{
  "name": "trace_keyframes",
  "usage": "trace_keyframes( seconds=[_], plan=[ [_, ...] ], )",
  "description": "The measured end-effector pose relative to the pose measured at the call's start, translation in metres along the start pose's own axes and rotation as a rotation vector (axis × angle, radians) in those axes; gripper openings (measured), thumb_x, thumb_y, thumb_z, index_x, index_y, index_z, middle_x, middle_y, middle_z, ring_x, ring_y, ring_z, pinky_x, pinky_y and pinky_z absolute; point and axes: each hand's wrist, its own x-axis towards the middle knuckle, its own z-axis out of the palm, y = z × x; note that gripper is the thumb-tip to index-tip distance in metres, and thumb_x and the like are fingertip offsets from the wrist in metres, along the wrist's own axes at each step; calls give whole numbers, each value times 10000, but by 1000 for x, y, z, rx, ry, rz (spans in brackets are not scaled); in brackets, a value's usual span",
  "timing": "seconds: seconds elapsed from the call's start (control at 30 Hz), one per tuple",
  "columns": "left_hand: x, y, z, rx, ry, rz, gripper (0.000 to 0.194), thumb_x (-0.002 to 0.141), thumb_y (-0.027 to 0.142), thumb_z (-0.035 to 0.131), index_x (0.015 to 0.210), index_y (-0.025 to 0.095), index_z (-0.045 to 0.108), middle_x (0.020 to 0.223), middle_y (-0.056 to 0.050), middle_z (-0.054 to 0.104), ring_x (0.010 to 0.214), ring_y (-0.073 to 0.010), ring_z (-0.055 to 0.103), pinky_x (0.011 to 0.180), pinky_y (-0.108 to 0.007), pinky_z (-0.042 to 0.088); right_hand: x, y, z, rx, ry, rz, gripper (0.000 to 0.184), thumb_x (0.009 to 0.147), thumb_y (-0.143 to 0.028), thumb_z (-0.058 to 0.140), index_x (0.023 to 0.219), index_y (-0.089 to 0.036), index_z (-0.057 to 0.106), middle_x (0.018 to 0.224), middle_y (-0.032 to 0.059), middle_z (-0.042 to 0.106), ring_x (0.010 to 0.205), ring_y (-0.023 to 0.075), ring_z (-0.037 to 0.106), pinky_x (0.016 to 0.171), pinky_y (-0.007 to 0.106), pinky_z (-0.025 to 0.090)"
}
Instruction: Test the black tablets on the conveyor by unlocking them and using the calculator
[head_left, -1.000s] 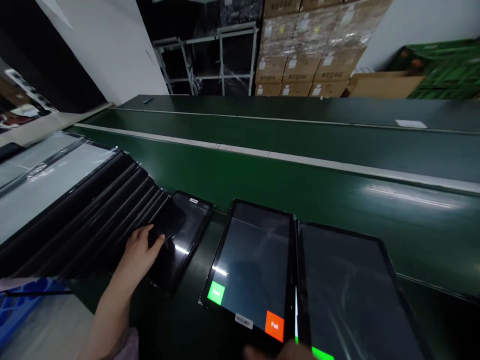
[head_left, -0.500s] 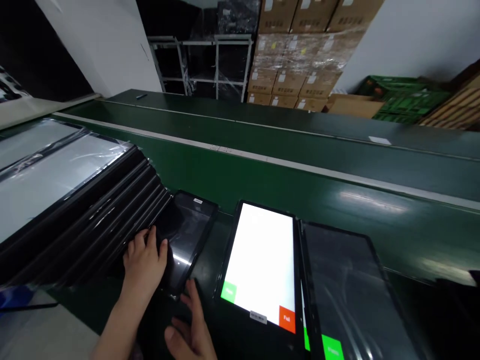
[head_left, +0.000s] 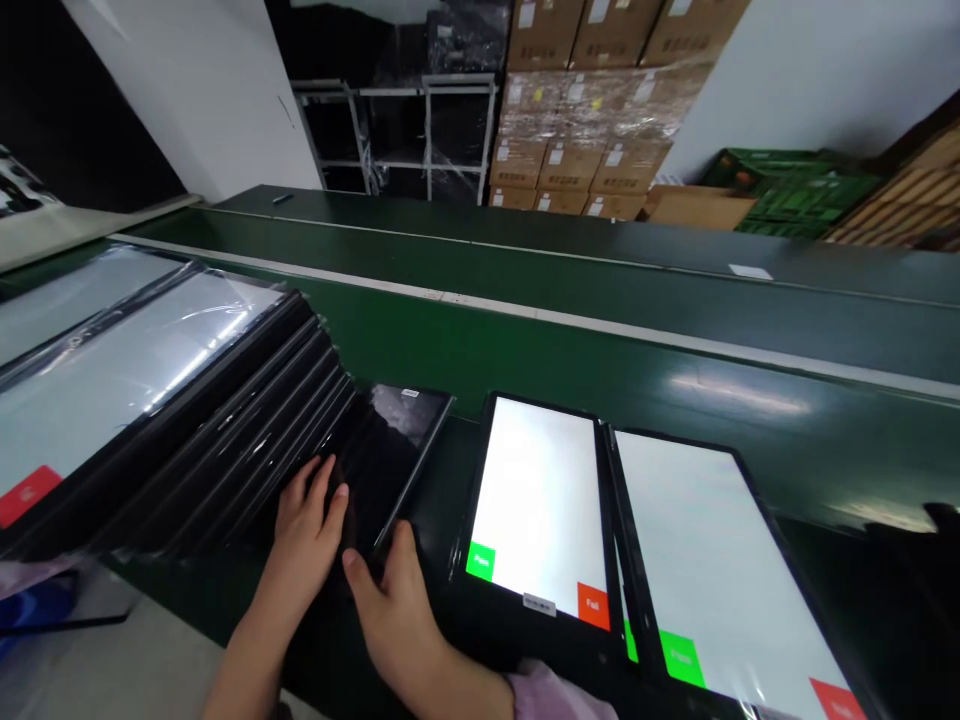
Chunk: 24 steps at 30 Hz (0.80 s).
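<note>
I am watching the dark tablet (head_left: pixel 394 440) lying unlit on the green conveyor belt (head_left: pixel 600 350), its far end pointing away from me and its small white label at the far edge. It is sitting just right of the leaning stack of black-framed tablets (head_left: pixel 225 420), and its left side is meeting that stack.

My left hand (head_left: pixel 307 530) is half curled, with its fingers pressing near the tablet's left edge where it joins the stack. I cannot tell whether it has real hold of anything. My right hand (head_left: pixel 397 625) is spread wide at the near end, with its thumb (head_left: pixel 401 545) against the right edge and nothing closed around it.

Working from the edges like this looks sound to me, since it is keeping my palms off the glass and steadying both sides at once.

To the right, I am seeing two lit tablets, the nearer (head_left: pixel 536 500) and the farther right (head_left: pixel 712 560), each showing a green Pass and a red Fail button. My pink sleeve (head_left: pixel 555 695) is showing at the near edge. Stacked cardboard boxes (head_left: pixel 577 120) are rising beyond the belt.
</note>
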Motion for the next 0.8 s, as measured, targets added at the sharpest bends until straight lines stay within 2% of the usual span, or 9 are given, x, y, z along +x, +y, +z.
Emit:
trace_keyframes(
  seconds=[0.13,0.23,0.3,0.37,0.47,0.53,0.6,0.73,0.8],
  plan=[
    [-12,18,-14,-119,63,36,478,964,485,476,1363,236,560,1453,-144,501,1404,-357,429,1179,-608,328,-5,-4,-6,0,19,-16,398,775,-489,769,1042,-229,629,1012,53,711,1040,273,665,922,407,568],
    [-29,45,-29,-221,299,94,476,946,451,580,1395,300,534,1472,-91,485,1415,-324,425,1214,-556,301,-15,-4,-19,32,52,18,448,861,-571,670,1152,-236,607,1069,66,720,1010,275,696,826,410,611],
    [-40,60,-36,-329,422,35,571,921,446,637,1458,342,476,1552,-51,412,1460,-328,368,1240,-544,271,-23,-1,-26,66,122,74,540,862,-605,664,1258,-251,563,1193,84,701,1075,288,691,818,412,624],
    [-47,68,-38,-535,377,-93,694,893,474,666,1521,399,380,1598,-18,381,1470,-359,362,1215,-577,330,-29,2,-29,76,188,91,668,827,-631,699,1351,-268,500,1351,101,637,1218,314,633,900,433,611],
    [-46,70,-32,-860,166,-207,840,862,576,648,1576,463,220,1558,-23,481,1364,-397,511,1077,-595,508,-32,5,-24,52,229,-41,863,778,-695,718,1449,-266,386,1516,125,500,1398,329,481,1112,473,483],
    [-38,74,-25,-956,117,-215,895,849,594,656,1588,473,166,1548,-26,503,1311,-388,570,1009,-554,573,-31,4,-24,39,191,-179,935,782,-721,697,1492,-243,319,1541,154,464,1412,330,463,1173,483,410],
    [-28,85,-19,-1029,108,-286,894,836,549,709,1577,482,215,1558,-2,495,1321,-366,568,1018,-504,576,-29,-3,-34,-37,80,-287,933,798,-681,707,1509,-219,318,1521,171,484,1386,334,496,1164,479,419],
    [-16,112,-9,-1234,46,-376,719,839,450,745,1500,365,476,1578,35,471,1440,-307,435,1212,-358,348,-24,-37,-96,-425,-149,-399,799,744,-565,814,1419,-250,524,1355,133,643,1254,354,615,1000,464,558],
    [-15,120,-6,-1259,36,-317,671,864,416,720,1493,334,504,1621,58,403,1505,-267,318,1240,-283,236,-21,-59,-135,-465,-112,-446,768,731,-528,836,1409,-316,543,1307,102,673,1190,352,654,951,493,575]
  ],
)
